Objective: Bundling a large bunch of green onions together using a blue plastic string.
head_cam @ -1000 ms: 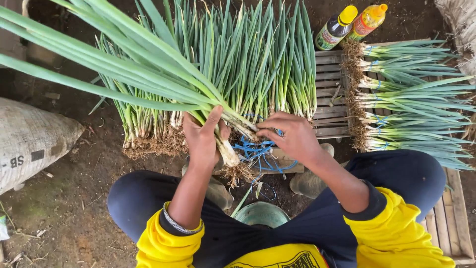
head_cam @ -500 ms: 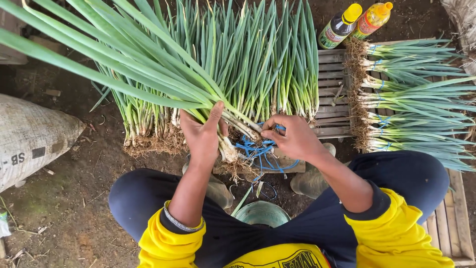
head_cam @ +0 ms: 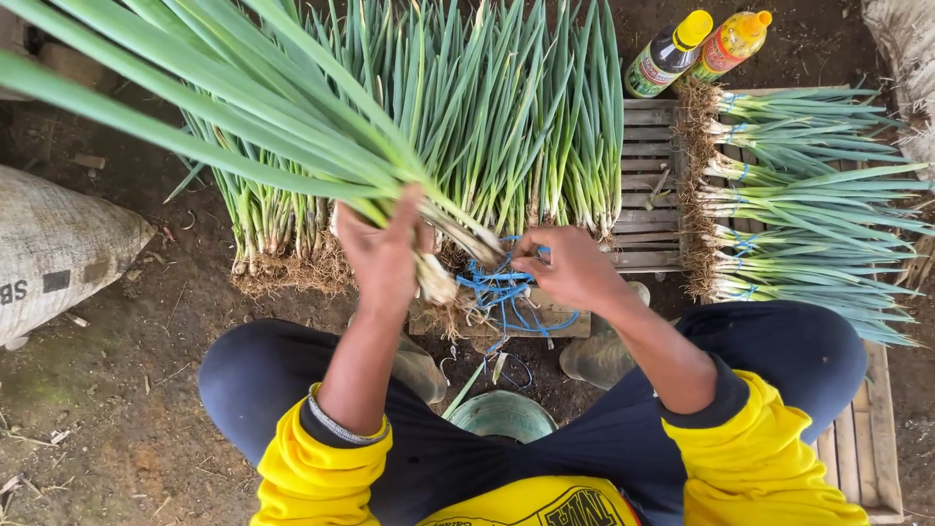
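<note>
Gripping a bunch of green onions (head_cam: 292,146) near its white bulb end, the left hand (head_cam: 382,255) is closed round the stalks, thumb raised; long smooth leaves fan up and to the left. Just beside it, the right hand (head_cam: 570,268) pinches thin blue string (head_cam: 499,290), fingers curled shut on the strands, which tangle in loops between the two hands, above a small wooden block (head_cam: 545,326).

Behind the hands lies a row of loose green onions (head_cam: 487,127) on the dirt ground (head_cam: 127,390), leaves upward in view, stringy brown roots toward the person. To the right, a slatted wooden pallet (head_cam: 651,175) carries tied bundles (head_cam: 799,205), bound with blue string, hairy roots turned left. Two plastic bottles (head_cam: 696,49) with yellow caps lie at the pallet's top edge. A round metal bowl (head_cam: 502,414) sits between the knees; what is in it cannot be told. A coarse woven sack (head_cam: 58,253), full and rounded, rests at left.
</note>
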